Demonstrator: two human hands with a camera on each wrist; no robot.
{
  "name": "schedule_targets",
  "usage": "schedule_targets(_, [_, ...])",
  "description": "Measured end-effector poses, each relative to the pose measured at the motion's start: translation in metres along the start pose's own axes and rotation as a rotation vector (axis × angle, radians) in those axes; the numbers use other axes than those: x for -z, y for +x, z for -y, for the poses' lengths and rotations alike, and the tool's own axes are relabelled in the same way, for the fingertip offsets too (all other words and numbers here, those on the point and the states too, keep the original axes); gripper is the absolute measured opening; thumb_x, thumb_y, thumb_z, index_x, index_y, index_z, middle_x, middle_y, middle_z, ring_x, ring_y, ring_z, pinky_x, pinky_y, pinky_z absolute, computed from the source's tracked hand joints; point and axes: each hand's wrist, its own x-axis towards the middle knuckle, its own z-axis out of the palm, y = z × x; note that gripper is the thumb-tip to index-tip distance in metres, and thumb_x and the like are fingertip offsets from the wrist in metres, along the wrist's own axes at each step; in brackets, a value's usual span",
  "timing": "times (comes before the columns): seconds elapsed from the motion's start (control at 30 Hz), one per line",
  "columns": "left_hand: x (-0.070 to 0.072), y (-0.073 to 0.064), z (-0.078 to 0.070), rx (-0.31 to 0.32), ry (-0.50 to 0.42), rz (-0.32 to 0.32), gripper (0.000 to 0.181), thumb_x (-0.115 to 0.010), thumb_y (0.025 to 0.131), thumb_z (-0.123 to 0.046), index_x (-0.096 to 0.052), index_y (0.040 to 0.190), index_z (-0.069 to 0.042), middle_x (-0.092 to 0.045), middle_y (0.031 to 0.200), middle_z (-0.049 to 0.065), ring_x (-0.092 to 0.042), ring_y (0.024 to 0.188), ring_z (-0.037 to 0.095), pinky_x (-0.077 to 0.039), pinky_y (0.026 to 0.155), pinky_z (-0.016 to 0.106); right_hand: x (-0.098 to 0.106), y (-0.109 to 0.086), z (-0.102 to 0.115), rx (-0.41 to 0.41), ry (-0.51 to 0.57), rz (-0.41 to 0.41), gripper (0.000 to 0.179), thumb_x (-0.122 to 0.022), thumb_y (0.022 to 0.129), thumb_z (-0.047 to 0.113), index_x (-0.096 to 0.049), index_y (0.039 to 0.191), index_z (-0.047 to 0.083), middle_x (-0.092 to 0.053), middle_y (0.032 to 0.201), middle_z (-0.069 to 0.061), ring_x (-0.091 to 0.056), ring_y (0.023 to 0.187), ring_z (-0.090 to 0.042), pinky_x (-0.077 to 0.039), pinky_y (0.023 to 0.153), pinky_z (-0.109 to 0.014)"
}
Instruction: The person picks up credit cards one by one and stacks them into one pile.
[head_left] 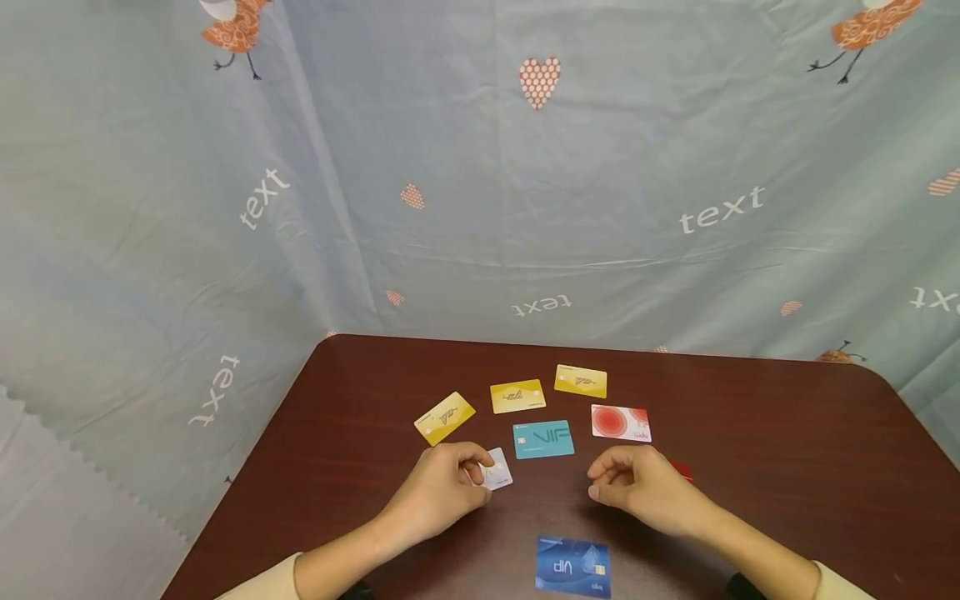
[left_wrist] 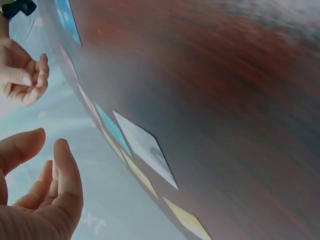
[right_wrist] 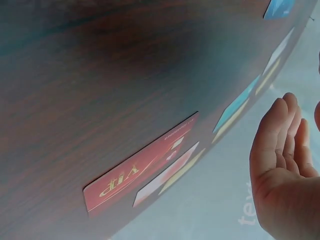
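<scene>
My left hand [head_left: 441, 493] hovers over a whitish card [head_left: 498, 472] and covers part of it in the head view. Thumb and fingers stand apart with nothing between them in the left wrist view. My right hand [head_left: 651, 490], fingers loosely bent and holding nothing, is above the table beside a red VIP card [right_wrist: 142, 167]. That card is mostly hidden behind the hand in the head view. Between the hands and a little farther back lies a teal card [head_left: 543, 440]. A dark blue VIP card [head_left: 573, 567] lies nearest to me.
Three yellow cards, at the left [head_left: 445, 418], middle [head_left: 518, 397] and right [head_left: 581, 382], form the back row. A white card with red circles [head_left: 621, 423] lies beyond my right hand. Behind the dark wooden table [head_left: 787, 467] hangs a printed grey-blue cloth [head_left: 465, 167].
</scene>
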Motion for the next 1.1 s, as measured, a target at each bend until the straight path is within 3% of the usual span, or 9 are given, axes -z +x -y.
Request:
schedule_targets(0.27, [0.015,-0.006,0.011,0.052,0.025,-0.109,0.028,-0.077,0.08,0.005,-0.074,0.107,0.001,-0.065,0.088,0.005,-0.058,0.072,0.016,-0.048,0.056,0.023,-0.004,0.011,0.004,0.027,-0.015,0.003,0.023,-0.079,0.093,0.015,-0.07,0.107,-0.001,-0.07,0.092,-0.002,-0.068,0.081,-0.016,-0.057,0.07,-0.025])
schedule_targets(0.6, [0.026,-0.014,0.022,0.111,0.027,-0.212,0.041,-0.087,0.076,0.004,-0.073,0.114,0.0,-0.069,0.093,0.006,-0.061,0.076,0.013,-0.053,0.065,0.025,-0.015,0.025,0.009,0.027,-0.028,0.013,0.029,-0.081,0.092,0.016,-0.07,0.113,-0.001,-0.071,0.105,-0.01,-0.068,0.091,-0.021,-0.058,0.076,-0.026])
schedule_targets(0.9, [0.034,-0.017,0.033,0.148,0.061,-0.246,0.046,-0.089,0.077,-0.001,-0.072,0.12,-0.003,-0.071,0.105,0.005,-0.062,0.088,0.015,-0.053,0.075,0.031,-0.026,0.043,0.013,0.06,-0.059,0.001,0.036,-0.085,0.089,0.018,-0.07,0.116,0.001,-0.07,0.111,-0.012,-0.066,0.098,-0.024,-0.058,0.077,-0.027])
schedule_targets(1.1, [0.034,-0.018,0.037,0.148,0.062,-0.244,0.054,-0.091,0.077,-0.006,-0.069,0.127,-0.002,-0.068,0.114,0.006,-0.06,0.096,0.018,-0.052,0.079,0.035,-0.032,0.057,0.013,0.091,-0.066,0.015,0.043,-0.086,0.088,0.021,-0.068,0.122,0.001,-0.07,0.12,-0.012,-0.064,0.109,-0.029,-0.059,0.091,-0.043])
